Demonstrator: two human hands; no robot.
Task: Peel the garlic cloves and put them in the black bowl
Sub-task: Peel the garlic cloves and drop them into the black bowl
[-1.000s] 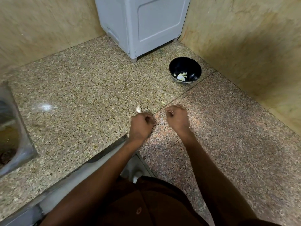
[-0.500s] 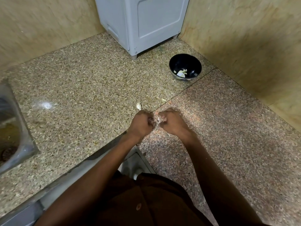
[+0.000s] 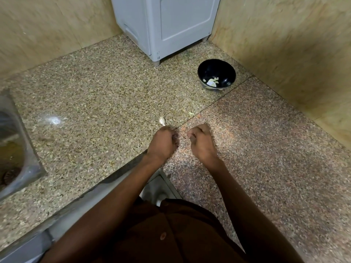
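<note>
The black bowl (image 3: 225,72) stands far right on the counter, near the wall corner, with a few pale peeled garlic pieces (image 3: 211,82) inside. One unpeeled garlic clove (image 3: 162,121) lies on the counter just beyond my left hand (image 3: 163,144). That hand is curled into a fist around a garlic clove, which its fingers hide. My right hand (image 3: 202,142) hovers a short gap to the right, fingertips pinched together, with nothing visible between them. Both hands are low over the counter, well short of the bowl.
A grey appliance (image 3: 171,25) stands at the back, left of the bowl. A steel sink (image 3: 22,149) is sunk into the counter at far left. Tiled walls close off the back and right. A small pale scrap (image 3: 190,113) lies beyond my right hand.
Half a second ago my hands were pressed together on the clove. They have now pulled apart, the right hand moving right. The bowl and loose clove have not moved.
</note>
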